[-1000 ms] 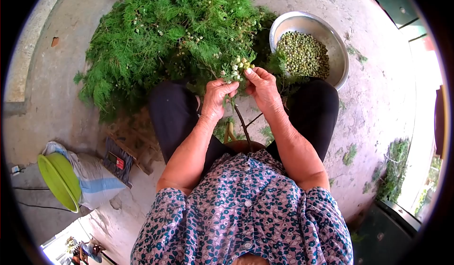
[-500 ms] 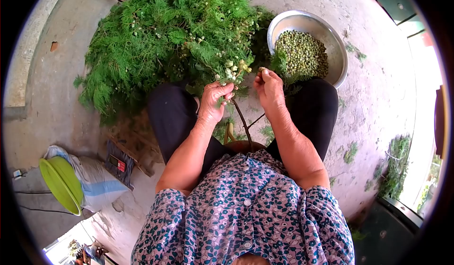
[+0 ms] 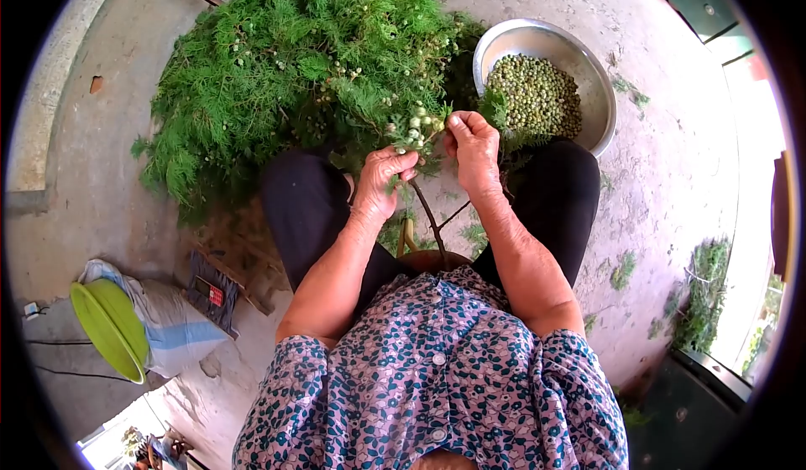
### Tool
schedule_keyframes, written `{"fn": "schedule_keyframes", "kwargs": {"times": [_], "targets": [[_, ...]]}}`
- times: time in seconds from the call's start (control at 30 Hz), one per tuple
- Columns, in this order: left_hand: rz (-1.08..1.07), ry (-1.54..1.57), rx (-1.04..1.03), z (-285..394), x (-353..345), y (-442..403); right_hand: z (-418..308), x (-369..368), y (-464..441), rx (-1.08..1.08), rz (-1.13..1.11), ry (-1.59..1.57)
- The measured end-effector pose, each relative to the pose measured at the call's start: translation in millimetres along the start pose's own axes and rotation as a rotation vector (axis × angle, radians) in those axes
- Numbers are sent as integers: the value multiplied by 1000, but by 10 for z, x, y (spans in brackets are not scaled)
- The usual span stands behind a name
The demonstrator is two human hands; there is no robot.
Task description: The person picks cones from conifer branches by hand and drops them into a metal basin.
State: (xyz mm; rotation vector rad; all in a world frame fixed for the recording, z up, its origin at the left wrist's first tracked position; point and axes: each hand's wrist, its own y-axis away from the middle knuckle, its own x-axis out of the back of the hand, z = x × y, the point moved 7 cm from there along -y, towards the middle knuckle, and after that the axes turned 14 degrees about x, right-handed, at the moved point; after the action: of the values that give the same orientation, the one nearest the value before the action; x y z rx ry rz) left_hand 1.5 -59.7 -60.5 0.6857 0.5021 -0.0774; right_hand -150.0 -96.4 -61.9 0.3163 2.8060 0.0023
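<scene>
My left hand (image 3: 386, 176) is closed around the lower part of an evergreen sprig (image 3: 408, 144). Pale green, round seed cones (image 3: 417, 122) cluster at the sprig's upper end. At the sprig's right tip, my right hand (image 3: 475, 147) pinches with thumb and forefinger; whether a single cone is between them is hidden. Behind both hands lies a large heap of feathery green branches (image 3: 277, 84), dotted with similar cones. Just right of my right hand stands a metal bowl (image 3: 598, 92), partly filled with loose green cones (image 3: 537, 96).
Bare brown stems (image 3: 430, 210) rise between my knees. To the left, a lime-green basin (image 3: 107, 327) leans against a white and blue sack (image 3: 180, 331), with a dark calculator-like device (image 3: 208, 291) beside it. Green clippings (image 3: 705, 298) lie on the concrete floor at right.
My right hand has shifted slightly left and up, from apart from the sprig to pinching its tip. My left hand has barely moved and keeps its hold.
</scene>
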Motion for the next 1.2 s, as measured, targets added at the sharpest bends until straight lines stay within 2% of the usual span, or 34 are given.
{"fn": "schedule_keyframes", "kwargs": {"times": [0.07,0.2,0.3,0.4,0.5,0.6,0.73,0.87,0.97,1.07,1.2], "targets": [[-26,-51,13,-58,-13,-48,30,1,-4,39,49,34],[-13,-1,8,-55,23,-45,109,378,-104,-49,386,-48],[-64,29,11,-61,84,-87,119,253,-132,-87,194,-191],[-46,98,-12,-40,110,-90,41,-10,85,-282,10,-481],[-22,95,4,-64,126,-108,26,-133,307,-348,-84,-383],[-46,93,-25,-53,80,-100,19,-281,355,-297,-256,-318],[-63,61,-13,-58,29,-88,113,-246,336,-339,-176,-310],[-39,72,-5,-69,65,-104,85,-274,320,-304,-222,-292],[-84,46,44,-96,48,-110,143,-268,345,-375,-205,-353],[-125,43,1,-75,16,-123,114,-299,396,-449,-185,-512],[-101,55,34,-77,41,-119,98,-112,340,-473,-5,-548]]}}
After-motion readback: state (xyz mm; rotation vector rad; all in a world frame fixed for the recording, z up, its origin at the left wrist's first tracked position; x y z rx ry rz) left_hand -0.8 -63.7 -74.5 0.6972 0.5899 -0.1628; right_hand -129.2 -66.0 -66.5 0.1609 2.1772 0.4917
